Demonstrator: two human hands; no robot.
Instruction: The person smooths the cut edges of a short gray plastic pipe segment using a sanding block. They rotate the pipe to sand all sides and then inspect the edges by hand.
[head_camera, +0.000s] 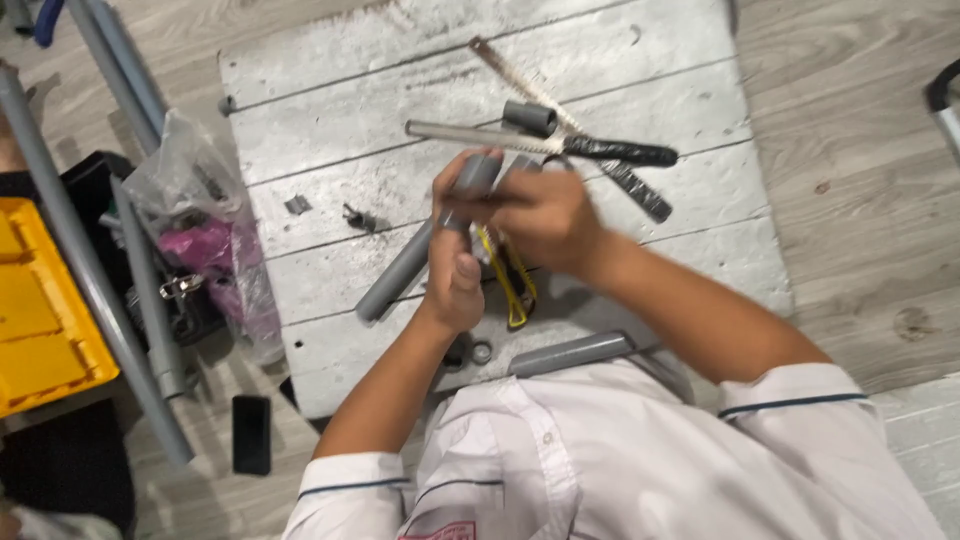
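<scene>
My left hand (452, 262) grips a grey plastic pipe (400, 272) near its upper end, where a grey fitting (478, 172) sits on it. My right hand (545, 218) closes over the same fitting end from the right; what its fingers hold is blurred. Both hands hover over a white-painted wooden board (330, 80). A yellow utility knife (512, 285) lies on the board just under my hands.
A black-handled knife (560, 145), a saw blade (530, 85) and a short grey coupling (529, 117) lie on the board behind my hands. Another pipe piece (570, 354) lies near my chest. Long grey pipes (80, 260), a plastic bag (205, 230), a yellow box (40, 320) and a phone (251, 434) are at left.
</scene>
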